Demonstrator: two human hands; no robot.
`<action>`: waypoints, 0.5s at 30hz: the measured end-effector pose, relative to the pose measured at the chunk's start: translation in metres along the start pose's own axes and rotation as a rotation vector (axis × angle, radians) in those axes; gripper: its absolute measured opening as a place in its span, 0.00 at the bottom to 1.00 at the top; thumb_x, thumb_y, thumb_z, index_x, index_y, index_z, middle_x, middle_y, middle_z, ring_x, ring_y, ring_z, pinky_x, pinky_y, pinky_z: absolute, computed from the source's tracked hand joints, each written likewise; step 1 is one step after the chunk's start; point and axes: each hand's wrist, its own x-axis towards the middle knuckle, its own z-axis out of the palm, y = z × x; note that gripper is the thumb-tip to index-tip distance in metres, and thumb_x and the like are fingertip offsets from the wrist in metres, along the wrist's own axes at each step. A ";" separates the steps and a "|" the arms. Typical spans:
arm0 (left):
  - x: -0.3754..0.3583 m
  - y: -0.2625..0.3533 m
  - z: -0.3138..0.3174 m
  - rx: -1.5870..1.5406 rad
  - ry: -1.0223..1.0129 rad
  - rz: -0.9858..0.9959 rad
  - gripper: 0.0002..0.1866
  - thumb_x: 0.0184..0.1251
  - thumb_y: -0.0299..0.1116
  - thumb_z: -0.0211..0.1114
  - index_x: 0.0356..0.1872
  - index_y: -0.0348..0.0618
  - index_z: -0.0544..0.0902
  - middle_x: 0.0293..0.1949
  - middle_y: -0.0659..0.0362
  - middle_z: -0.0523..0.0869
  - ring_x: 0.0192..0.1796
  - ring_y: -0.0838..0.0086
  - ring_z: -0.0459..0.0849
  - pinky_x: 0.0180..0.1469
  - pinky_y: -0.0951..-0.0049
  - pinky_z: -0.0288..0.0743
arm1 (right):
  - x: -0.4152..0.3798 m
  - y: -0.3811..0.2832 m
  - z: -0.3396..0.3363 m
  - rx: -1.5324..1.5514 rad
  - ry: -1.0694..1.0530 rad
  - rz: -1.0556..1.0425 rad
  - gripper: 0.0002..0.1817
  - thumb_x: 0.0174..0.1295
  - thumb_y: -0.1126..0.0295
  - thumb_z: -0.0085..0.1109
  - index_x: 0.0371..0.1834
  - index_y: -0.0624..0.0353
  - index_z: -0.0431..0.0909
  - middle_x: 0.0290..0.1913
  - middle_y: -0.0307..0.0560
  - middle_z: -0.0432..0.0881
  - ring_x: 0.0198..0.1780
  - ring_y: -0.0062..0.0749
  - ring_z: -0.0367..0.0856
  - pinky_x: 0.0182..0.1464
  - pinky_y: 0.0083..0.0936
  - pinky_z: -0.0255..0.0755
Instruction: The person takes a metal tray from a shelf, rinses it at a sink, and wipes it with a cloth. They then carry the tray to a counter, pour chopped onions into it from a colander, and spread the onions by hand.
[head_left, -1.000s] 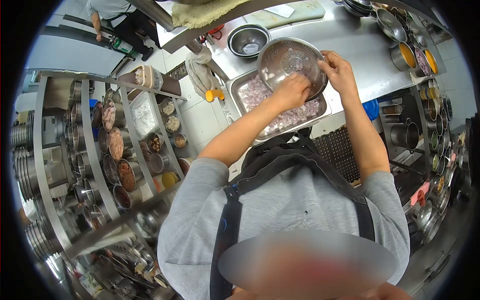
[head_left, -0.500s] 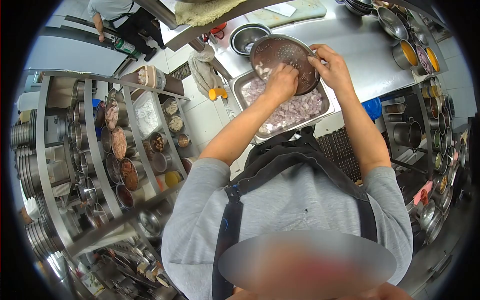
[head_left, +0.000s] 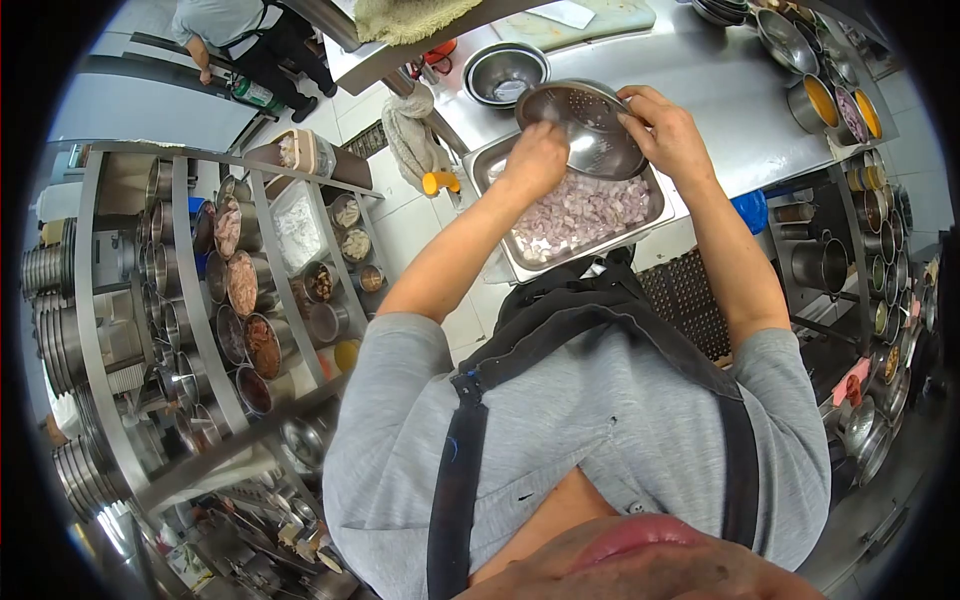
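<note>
Hands meet over a steel tray [head_left: 660, 215] of chopped pinkish pieces [head_left: 580, 215] on the counter [head_left: 720, 90]. The right hand [head_left: 665, 135] has its fingers closed on the far rim of a perforated colander [head_left: 590, 125], tilted above the tray — the left hand [head_left: 535, 160] curls on its near rim. A steel bowl [head_left: 505, 72] stands just beyond.

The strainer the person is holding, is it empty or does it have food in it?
Empty, it seems: the strainer shows bare holed metal inside, and the pinkish chopped pieces lie in the tray below it.
</note>
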 end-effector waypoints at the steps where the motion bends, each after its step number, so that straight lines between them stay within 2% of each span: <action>1: -0.007 0.004 0.001 0.019 -0.167 0.020 0.08 0.53 0.27 0.60 0.29 0.35 0.86 0.39 0.51 0.86 0.48 0.58 0.81 0.54 0.60 0.75 | 0.000 0.000 -0.001 -0.003 0.001 -0.005 0.06 0.60 0.74 0.60 0.37 0.64 0.79 0.48 0.47 0.83 0.42 0.51 0.82 0.45 0.38 0.77; 2: -0.013 0.009 -0.002 0.039 -0.337 0.041 0.08 0.53 0.27 0.59 0.29 0.35 0.85 0.39 0.51 0.86 0.48 0.59 0.81 0.53 0.61 0.75 | -0.002 0.002 -0.001 -0.023 0.015 -0.029 0.06 0.60 0.74 0.61 0.35 0.66 0.77 0.48 0.48 0.83 0.39 0.47 0.83 0.41 0.35 0.77; 4: -0.012 0.016 -0.011 -0.011 -0.367 0.026 0.08 0.54 0.25 0.58 0.30 0.34 0.85 0.37 0.49 0.86 0.48 0.56 0.82 0.53 0.57 0.76 | -0.007 0.010 0.001 -0.044 0.038 -0.050 0.08 0.61 0.74 0.63 0.32 0.68 0.75 0.48 0.48 0.84 0.35 0.44 0.83 0.38 0.32 0.78; 6: -0.001 0.025 -0.029 -0.288 -0.202 -0.157 0.10 0.55 0.23 0.58 0.36 0.31 0.85 0.39 0.45 0.86 0.48 0.51 0.83 0.53 0.55 0.77 | -0.012 0.024 0.004 0.087 0.067 0.107 0.08 0.63 0.72 0.63 0.35 0.68 0.78 0.44 0.46 0.85 0.35 0.36 0.84 0.38 0.30 0.77; 7: 0.003 0.022 -0.026 -0.395 -0.002 -0.183 0.14 0.56 0.23 0.59 0.43 0.30 0.83 0.43 0.40 0.85 0.48 0.46 0.82 0.56 0.53 0.76 | -0.016 0.036 0.008 0.086 0.065 0.102 0.08 0.63 0.72 0.63 0.35 0.68 0.78 0.44 0.46 0.85 0.35 0.36 0.84 0.38 0.30 0.77; 8: 0.011 0.019 -0.026 -0.393 0.005 -0.185 0.14 0.56 0.23 0.59 0.43 0.30 0.83 0.43 0.40 0.85 0.48 0.46 0.82 0.56 0.53 0.76 | -0.019 0.048 0.012 0.238 0.091 0.269 0.09 0.64 0.71 0.63 0.36 0.67 0.79 0.41 0.44 0.85 0.35 0.31 0.83 0.38 0.27 0.76; 9: 0.019 0.016 -0.027 -0.410 0.174 -0.243 0.16 0.56 0.24 0.59 0.46 0.30 0.82 0.45 0.39 0.84 0.50 0.45 0.82 0.56 0.54 0.76 | -0.022 0.059 0.015 0.391 0.115 0.436 0.09 0.65 0.69 0.63 0.37 0.66 0.81 0.38 0.42 0.85 0.35 0.26 0.82 0.38 0.24 0.76; 10: 0.026 0.012 -0.025 -0.426 0.342 -0.300 0.18 0.57 0.25 0.60 0.49 0.30 0.82 0.47 0.38 0.84 0.52 0.45 0.82 0.57 0.54 0.76 | -0.022 0.059 0.014 0.389 0.111 0.428 0.09 0.65 0.69 0.63 0.37 0.66 0.81 0.38 0.42 0.85 0.35 0.26 0.82 0.38 0.24 0.76; 12: 0.039 0.006 -0.023 -0.480 0.396 -0.352 0.19 0.57 0.26 0.62 0.51 0.30 0.81 0.48 0.37 0.83 0.53 0.44 0.81 0.58 0.54 0.75 | -0.025 0.058 0.013 0.552 0.008 0.629 0.10 0.66 0.67 0.63 0.41 0.64 0.82 0.35 0.38 0.82 0.35 0.20 0.79 0.39 0.20 0.74; 14: 0.052 0.011 -0.024 -0.506 0.455 -0.377 0.18 0.58 0.27 0.62 0.50 0.29 0.81 0.48 0.38 0.84 0.52 0.44 0.82 0.58 0.54 0.75 | -0.026 0.051 0.019 0.677 0.013 0.620 0.10 0.66 0.66 0.63 0.43 0.62 0.82 0.34 0.37 0.82 0.35 0.20 0.79 0.39 0.20 0.74; 15: 0.057 0.016 -0.023 -0.526 0.451 -0.394 0.16 0.59 0.28 0.63 0.48 0.32 0.82 0.45 0.41 0.85 0.48 0.47 0.84 0.53 0.56 0.78 | -0.026 0.048 0.022 0.690 -0.013 0.613 0.11 0.67 0.66 0.62 0.44 0.62 0.82 0.35 0.37 0.82 0.35 0.20 0.79 0.40 0.21 0.75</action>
